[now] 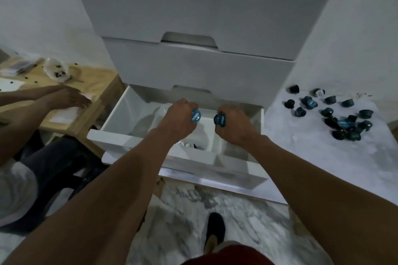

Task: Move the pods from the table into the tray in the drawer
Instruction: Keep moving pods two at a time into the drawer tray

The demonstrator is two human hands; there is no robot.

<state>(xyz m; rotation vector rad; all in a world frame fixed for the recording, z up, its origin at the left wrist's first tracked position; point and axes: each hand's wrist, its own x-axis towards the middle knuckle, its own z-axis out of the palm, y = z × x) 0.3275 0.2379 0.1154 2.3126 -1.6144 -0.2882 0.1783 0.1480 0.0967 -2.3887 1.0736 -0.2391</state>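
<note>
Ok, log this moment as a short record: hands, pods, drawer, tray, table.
left hand: grips a blue pod over the drawer
right hand: grips a second blue pod beside it
drawer: open
tray: in drawer, divided; a stowed pod shows by the left wrist
table: pod pile waiting, right of drawer

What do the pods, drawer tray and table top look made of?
Round blue-lidded pods: lids likely foil, faint sheen, printed lettering.
Clear divided tray: probably transparent plastic, white drawer shows through.
White grey-veined table top: marble or marble-look laminate, unclear which.
</note>
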